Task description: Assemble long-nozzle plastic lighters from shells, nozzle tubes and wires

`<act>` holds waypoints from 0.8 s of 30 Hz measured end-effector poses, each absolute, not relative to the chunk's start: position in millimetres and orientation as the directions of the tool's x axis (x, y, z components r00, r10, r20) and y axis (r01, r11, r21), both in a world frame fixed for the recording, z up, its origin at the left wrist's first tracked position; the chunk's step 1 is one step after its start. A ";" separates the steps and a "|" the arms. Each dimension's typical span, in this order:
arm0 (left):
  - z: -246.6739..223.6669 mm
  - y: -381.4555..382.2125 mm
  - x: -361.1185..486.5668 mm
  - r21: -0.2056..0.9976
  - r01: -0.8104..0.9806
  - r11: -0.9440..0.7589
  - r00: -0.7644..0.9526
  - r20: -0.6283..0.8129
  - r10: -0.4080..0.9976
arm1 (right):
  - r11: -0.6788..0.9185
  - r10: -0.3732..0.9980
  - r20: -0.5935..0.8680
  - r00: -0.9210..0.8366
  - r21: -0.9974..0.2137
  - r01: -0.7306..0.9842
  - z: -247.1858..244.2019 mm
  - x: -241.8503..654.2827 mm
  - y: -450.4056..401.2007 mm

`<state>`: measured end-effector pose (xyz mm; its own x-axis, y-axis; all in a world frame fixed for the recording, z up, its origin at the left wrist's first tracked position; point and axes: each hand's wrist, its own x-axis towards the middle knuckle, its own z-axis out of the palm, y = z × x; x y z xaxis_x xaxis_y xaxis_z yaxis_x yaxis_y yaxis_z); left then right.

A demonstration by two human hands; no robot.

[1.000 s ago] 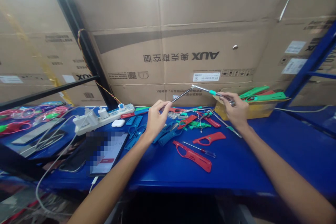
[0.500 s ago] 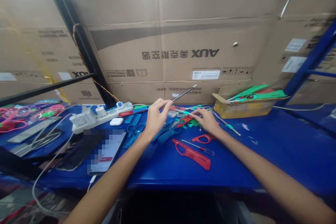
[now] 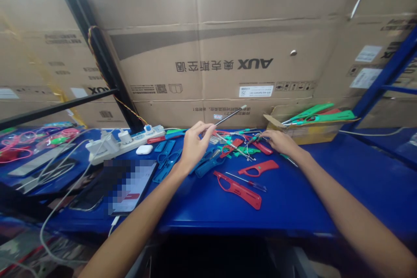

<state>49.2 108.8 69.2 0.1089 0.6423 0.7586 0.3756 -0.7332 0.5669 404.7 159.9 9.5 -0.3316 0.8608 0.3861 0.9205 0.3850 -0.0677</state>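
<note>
My left hand (image 3: 196,141) pinches a thin metal rod (image 3: 232,114), which points up and to the right. Over the right part of a heap of small parts, my right hand (image 3: 277,141) has its fingertips together at some thin wires and parts; what exactly it grips is too small to make out. Below the hands lie two red plastic handle shells, one (image 3: 259,168) nearer the heap and one (image 3: 239,191) in front. A screwdriver (image 3: 249,181) rests between them. Blue handle shells (image 3: 208,164) lie under and beside my left hand, near green pieces (image 3: 244,152).
A cardboard box (image 3: 312,134) of green and red handles stands at the back right. To the left are a white power strip (image 3: 130,143), an earbud case (image 3: 144,150), a phone or tablet (image 3: 140,186) and cables. Cardboard (image 3: 156,4) backs the blue table (image 3: 202,219).
My right hand has moved right, away from the thin rod with a green part, which now lies on the heap. My left hand stays nearly still with its rod.
</note>
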 end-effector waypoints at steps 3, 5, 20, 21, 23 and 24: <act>68.4 109.1 49.7 0.562 0.376 -0.736 0.116 0.760 0.640 | 0.413 0.846 0.376 -0.379 -0.012 0.911 7.5 402.5 161.6; 68.0 109.2 50.1 0.558 0.377 -0.739 0.120 0.762 0.636 | 0.437 0.830 0.382 -0.406 0.006 0.899 8.0 399.2 161.8; 66.8 111.1 49.8 0.545 0.388 -0.743 0.133 0.765 0.630 | 0.567 0.707 0.694 -0.136 -0.442 0.695 27.5 372.7 151.3; 66.8 111.0 49.7 0.545 0.390 -0.742 0.134 0.764 0.631 | 0.574 0.709 0.698 -0.101 -0.488 0.657 28.5 370.5 150.1; 67.1 110.4 49.6 0.547 0.393 -0.739 0.140 0.759 0.636 | 0.594 0.718 0.693 -0.063 -0.564 0.574 31.1 365.7 147.4; 67.3 110.0 49.7 0.548 0.395 -0.737 0.144 0.756 0.639 | 0.603 0.723 0.688 -0.054 -0.591 0.536 32.7 363.1 145.8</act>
<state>49.7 110.0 67.3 0.1439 0.6386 0.7559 0.3953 -0.7374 0.5477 363.1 145.8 32.7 -0.0538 0.7234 0.6884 0.5358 0.6026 -0.5914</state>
